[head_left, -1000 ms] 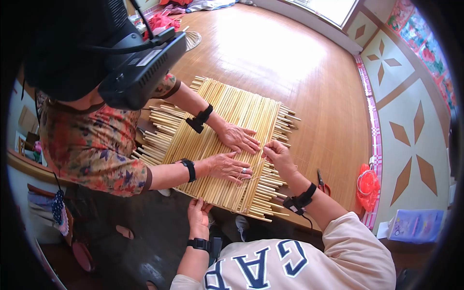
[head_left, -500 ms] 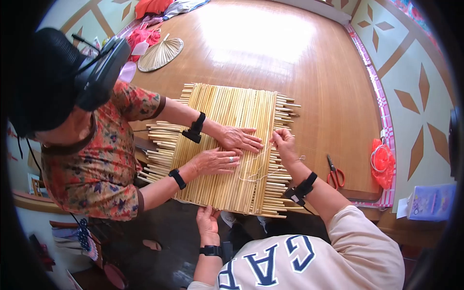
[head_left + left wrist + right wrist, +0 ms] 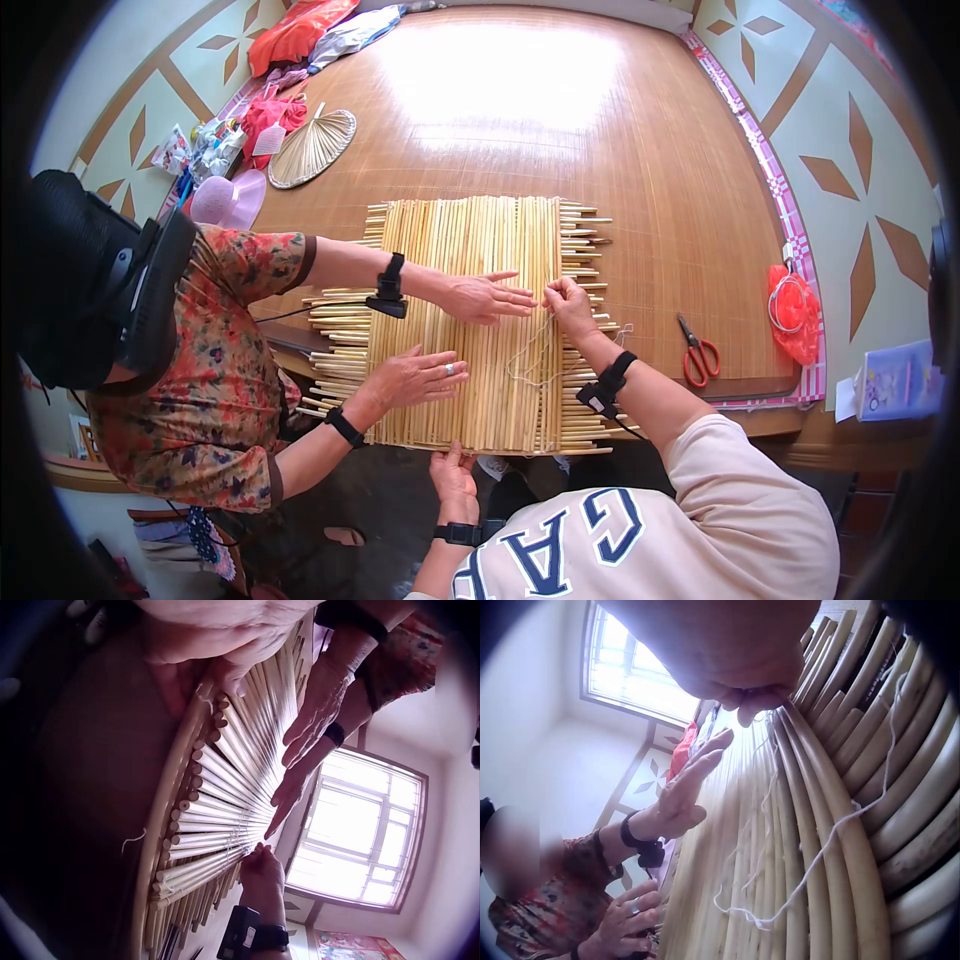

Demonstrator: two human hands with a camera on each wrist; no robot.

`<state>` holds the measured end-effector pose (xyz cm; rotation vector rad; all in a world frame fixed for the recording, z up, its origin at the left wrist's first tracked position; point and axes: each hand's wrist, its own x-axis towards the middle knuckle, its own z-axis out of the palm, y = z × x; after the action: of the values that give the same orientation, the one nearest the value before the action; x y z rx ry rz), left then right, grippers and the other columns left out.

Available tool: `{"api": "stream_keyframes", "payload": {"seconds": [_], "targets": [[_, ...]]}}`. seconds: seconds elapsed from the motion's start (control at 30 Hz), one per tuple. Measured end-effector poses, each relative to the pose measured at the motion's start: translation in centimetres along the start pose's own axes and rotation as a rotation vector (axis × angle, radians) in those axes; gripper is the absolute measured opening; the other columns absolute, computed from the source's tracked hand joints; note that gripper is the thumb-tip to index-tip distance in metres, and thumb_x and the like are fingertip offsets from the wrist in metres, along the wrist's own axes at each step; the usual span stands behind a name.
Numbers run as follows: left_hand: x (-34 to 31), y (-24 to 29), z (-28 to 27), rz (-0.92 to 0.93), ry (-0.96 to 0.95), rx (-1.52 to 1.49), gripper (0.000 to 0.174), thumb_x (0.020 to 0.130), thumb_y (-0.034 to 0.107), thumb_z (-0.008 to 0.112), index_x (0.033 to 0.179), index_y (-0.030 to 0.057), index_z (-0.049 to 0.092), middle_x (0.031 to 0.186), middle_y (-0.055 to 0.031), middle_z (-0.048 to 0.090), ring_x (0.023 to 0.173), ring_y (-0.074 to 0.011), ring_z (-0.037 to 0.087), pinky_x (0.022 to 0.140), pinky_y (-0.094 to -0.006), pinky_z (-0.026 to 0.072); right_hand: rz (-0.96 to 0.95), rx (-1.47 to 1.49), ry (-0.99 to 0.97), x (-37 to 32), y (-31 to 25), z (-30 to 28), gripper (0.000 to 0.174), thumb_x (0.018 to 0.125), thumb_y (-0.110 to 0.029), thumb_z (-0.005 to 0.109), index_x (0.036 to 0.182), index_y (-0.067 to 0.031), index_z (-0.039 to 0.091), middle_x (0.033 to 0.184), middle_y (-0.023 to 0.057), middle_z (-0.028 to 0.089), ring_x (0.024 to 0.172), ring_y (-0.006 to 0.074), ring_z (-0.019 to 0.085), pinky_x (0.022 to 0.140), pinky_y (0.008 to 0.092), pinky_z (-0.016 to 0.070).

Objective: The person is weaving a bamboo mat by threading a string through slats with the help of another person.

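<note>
A mat of pale sticks (image 3: 450, 340) tied with string lies on the table. My left hand (image 3: 456, 482) holds its near edge; in the left wrist view that hand (image 3: 225, 637) has its thumb over the stick ends (image 3: 199, 769) and fingers beneath, partly hidden. At the mat's right part, my right hand (image 3: 572, 308) pinches thin white string (image 3: 535, 375) between thumb and fingertips. The right wrist view shows the hand (image 3: 735, 652) over the sticks, with loose string (image 3: 810, 874) trailing across them.
Another person's two hands (image 3: 487, 298) (image 3: 410, 380) are over the mat from the left. Red-handled scissors (image 3: 700, 358) and a red bag (image 3: 793, 315) lie at the right. A fan (image 3: 312, 148), a pink hat (image 3: 228, 200) and cloths (image 3: 300, 35) lie at the back left.
The head view has shifted, showing more of the table's left side. The other person's hands have moved apart and seem lifted from the mat. My right hand still pinches near the mat's right part.
</note>
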<state>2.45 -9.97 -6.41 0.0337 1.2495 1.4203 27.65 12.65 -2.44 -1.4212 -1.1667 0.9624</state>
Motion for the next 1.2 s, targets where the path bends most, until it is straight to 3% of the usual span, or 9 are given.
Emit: {"api": "stream_keyframes", "payload": {"seconds": [0.17,0.23,0.27,0.3,0.37,0.43,0.47,0.6,1.2], "targets": [[0.2,-0.2,-0.1,-0.001,-0.057,-0.005,0.028,0.082,0.009,0.061,0.108,0.0051,0.05,0.099,-0.0072,0.06,0.084,-0.019,0.061,0.068,-0.0322,0.0543,-0.009,-0.043,0.02,-0.1,0.7,0.1,0.011,0.085,-0.013,0.056,0.08,-0.0033,0.054,0.064,0.005,0.061,0.057,0.0109,0.056,0.054,0.0251,0.0449],[-0.4,0.9,0.3,0.005,-0.072,-0.063,0.028,0.083,0.011,0.061,0.108,0.0054,0.05,0.099,-0.0072,0.06,0.084,-0.019,0.061,0.07,-0.032,0.0539,-0.05,-0.196,0.074,-0.5,-1.2,0.1,0.01,0.084,-0.013,0.056,0.079,-0.0041,0.054,0.064,0.0057,0.061,0.056,0.0159,0.058,0.055,0.0295,0.0464],[-0.5,1.2,0.2,0.012,-0.088,-0.12,0.028,0.083,0.012,0.061,0.108,0.0057,0.05,0.099,-0.0073,0.06,0.085,-0.0189,0.061,0.071,-0.0318,0.0535,-0.095,-0.44,0.047,-0.8,-2.7,0.1,0.01,0.083,-0.014,0.056,0.079,-0.0047,0.054,0.074,0.0088,0.064,0.069,0.0205,0.061,0.062,0.033,0.0474],[-0.3,1.3,0.0,0.014,-0.084,-0.12,0.028,0.083,0.012,0.061,0.108,0.0057,0.05,0.099,-0.0073,0.06,0.085,-0.0189,0.061,0.071,-0.0318,0.0535,-0.094,-0.438,0.043,-0.9,-3.9,0.6,0.01,0.083,-0.014,0.056,0.079,-0.0047,0.054,0.074,0.0088,0.064,0.069,0.0205,0.061,0.062,0.033,0.0474],[0.1,1.4,-0.5,0.068,-0.091,-0.042,0.028,0.084,0.014,0.06,0.108,0.0063,0.05,0.098,-0.0072,0.06,0.084,-0.0187,0.061,0.073,-0.0322,0.0532,-0.388,-0.674,-0.218,-1.0,-5.4,1.9,0.011,0.086,-0.015,0.051,0.084,-0.0052,0.054,0.097,0.0137,0.063,0.097,0.0259,0.057,0.079,0.0361,0.045],[0.4,0.9,-0.8,0.062,-0.076,-0.045,0.028,0.084,0.015,0.06,0.108,0.0064,0.051,0.097,-0.0071,0.06,0.083,-0.0182,0.061,0.072,-0.0322,0.0535,-0.725,-0.844,-0.371,-0.9,-4.6,4.2,0.014,0.089,-0.017,0.045,0.092,-0.0052,0.052,0.121,0.0184,0.051,0.121,0.0306,0.04,0.098,0.0394,0.0335],[0.7,0.8,-0.9,0.059,-0.063,-0.05,0.027,0.084,0.015,0.06,0.108,0.0065,0.051,0.096,-0.0069,0.06,0.081,-0.0177,0.061,0.071,-0.0322,0.0538,-0.676,-0.845,-0.508,-1.3,-4.5,5.0,0.017,0.09,-0.017,0.041,0.096,-0.0039,0.049,0.131,0.0198,0.041,0.129,0.0328,0.028,0.107,0.0422,0.0209],[1.1,0.5,-0.6,0.063,-0.009,-0.057,0.026,0.084,0.015,0.06,0.107,0.0063,0.051,0.094,-0.0065,0.061,0.079,-0.0169,0.062,0.068,-0.0312,0.054,-0.757,-0.815,-0.65,-2.5,-1.2,7.4,0.024,0.09,-0.02,0.04,0.1,0.0005,0.049,0.133,0.0224,0.037,0.129,0.0322,0.028,0.108,0.04,0.0196],[0.2,1.1,0.6,0.116,-0.004,-0.033,0.026,0.086,0.016,0.058,0.108,0.0057,0.049,0.092,-0.0066,0.06,0.076,-0.0172,0.06,0.063,-0.0309,0.0513,-0.877,-0.761,-0.479,-4.1,-0.7,7.7,0.021,0.087,-0.015,0.043,0.098,0.0024,0.048,0.13,0.0253,0.039,0.124,0.036,0.034,0.106,0.042,0.0247]]}}
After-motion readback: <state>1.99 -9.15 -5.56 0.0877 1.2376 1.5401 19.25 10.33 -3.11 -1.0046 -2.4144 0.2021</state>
